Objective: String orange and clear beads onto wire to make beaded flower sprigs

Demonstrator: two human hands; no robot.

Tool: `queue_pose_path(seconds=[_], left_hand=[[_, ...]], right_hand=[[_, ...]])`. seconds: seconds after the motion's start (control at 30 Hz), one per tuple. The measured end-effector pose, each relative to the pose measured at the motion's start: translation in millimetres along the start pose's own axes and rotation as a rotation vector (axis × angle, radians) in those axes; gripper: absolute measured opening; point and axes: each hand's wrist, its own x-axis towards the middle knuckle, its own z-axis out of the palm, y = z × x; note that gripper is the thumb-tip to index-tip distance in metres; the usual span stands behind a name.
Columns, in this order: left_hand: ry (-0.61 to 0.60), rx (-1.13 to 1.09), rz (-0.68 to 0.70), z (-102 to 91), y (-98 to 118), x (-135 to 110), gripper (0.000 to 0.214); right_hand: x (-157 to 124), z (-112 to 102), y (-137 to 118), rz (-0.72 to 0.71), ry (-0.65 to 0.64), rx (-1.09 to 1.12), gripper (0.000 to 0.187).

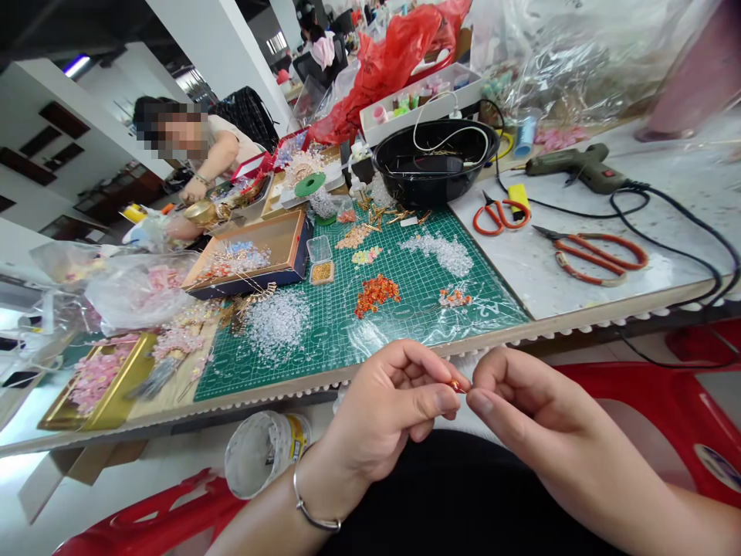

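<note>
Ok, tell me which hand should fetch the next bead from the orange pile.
Probably the left hand: it sits almost straight below the orange pile; the right hand is farther aside. Both pinch a red bead.

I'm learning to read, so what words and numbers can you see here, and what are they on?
"A2": faint, near the right corner of the green mat.
Label on the tub: too blurred to read.
Sticker on the red stool: too blurred to read.
Red piece in the fingers: no text.
</note>
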Motion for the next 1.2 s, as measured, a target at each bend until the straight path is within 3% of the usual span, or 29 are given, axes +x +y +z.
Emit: queue_pose_path(seconds=[0.17, 0.3, 0.53, 0.77, 0.9, 0.97, 1.03, 1.07, 1.2], left_hand=[[0.029, 0.349, 0.164, -3.5, 3.5, -2.2, 0.025], [-0.018, 0.722, 0.328, -4.9, 13.5, -6.9, 0.007], [-0.041, 1.333, 0.872, -6.6, 21.4, -12.2, 0.013], [-0.112, 1.490, 0.956, -5.5, 22.0, -7.8, 0.010], [-0.129, 1.441, 0.938, -22.9, 34.6, 4.1, 0.010], [0.021, 1.554, 0.854, -49.2, 55.7, 21.6, 0.015], [0.375, 1.831, 0.535, -85.5, 84.2, 46.9, 0.030], [0.428, 1.885, 0.442, -104.8, 98.5, 61.2, 0.032], [0.392, 2.023, 0.189, -165.0, 135.7, 113.7, 0.022]], right_hand=[[0.4, -2.4, 1.3, 0.030, -0.049, 0.062, 0.042], [0.9, -8.0, 13.2, 0.112, -0.115, 0.176, 0.038], [6.5, -5.4, 20.3, 0.199, -0.179, 0.315, 0.030], [9.5, -5.4, 18.9, 0.254, -0.151, 0.271, 0.027], [13.4, -8.2, 22.3, 0.236, -0.140, 0.166, 0.033], [15.0, -9.6, 24.6, 0.237, -0.150, 0.134, 0.037], [16.4, -11.0, 27.1, 0.251, -0.155, 0.120, 0.041], [17.1, -11.6, 28.5, 0.257, -0.157, 0.116, 0.043], [21.7, -11.8, 33.9, 0.308, -0.217, 0.087, 0.047]])
